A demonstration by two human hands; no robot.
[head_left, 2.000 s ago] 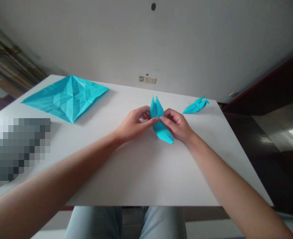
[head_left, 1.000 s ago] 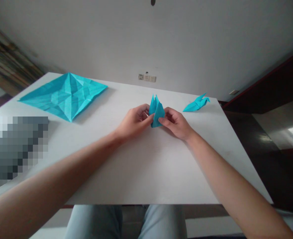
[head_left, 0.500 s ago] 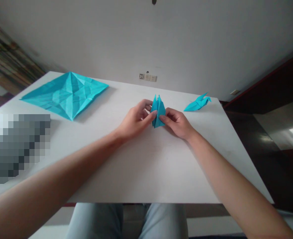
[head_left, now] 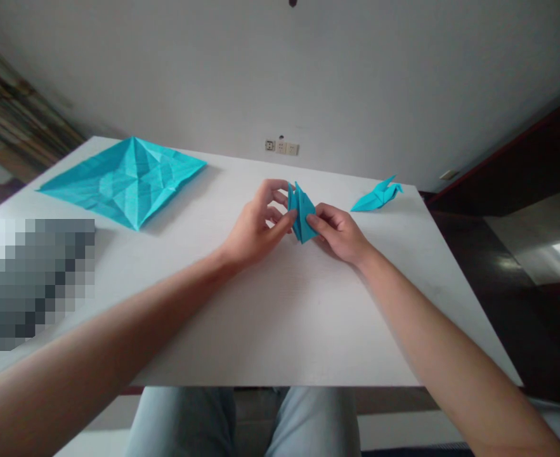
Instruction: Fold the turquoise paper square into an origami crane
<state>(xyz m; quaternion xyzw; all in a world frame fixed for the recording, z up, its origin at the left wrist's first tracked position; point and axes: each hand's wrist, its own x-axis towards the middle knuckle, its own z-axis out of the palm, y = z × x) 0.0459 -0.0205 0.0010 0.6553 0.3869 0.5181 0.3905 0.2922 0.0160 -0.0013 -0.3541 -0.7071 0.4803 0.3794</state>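
Note:
Between my hands, above the white table (head_left: 280, 317), is a folded blue origami paper (head_left: 306, 219) with pointed flaps facing up. My left hand (head_left: 263, 219) pinches its left side between thumb and fingers, the fingers curled behind it. My right hand (head_left: 339, 228) grips the lower right edge, thumb in front. The hidden fingertips lie behind the paper. To the right of my right hand stands a finished blue paper crane (head_left: 378, 195). Off to the left lies an unfolded, creased blue paper sheet (head_left: 132, 181).
A pixelated grey object (head_left: 32, 279) covers the table's left edge. Wall sockets (head_left: 281, 146) sit on the grey wall behind the table. A patterned curtain (head_left: 18, 95) hangs at the far left, and my knees show below the front edge.
The folded paper has turned slightly, its upper points leaning more to the left. My left fingers have risen and spread a little behind it; my right hand still grips its edge.

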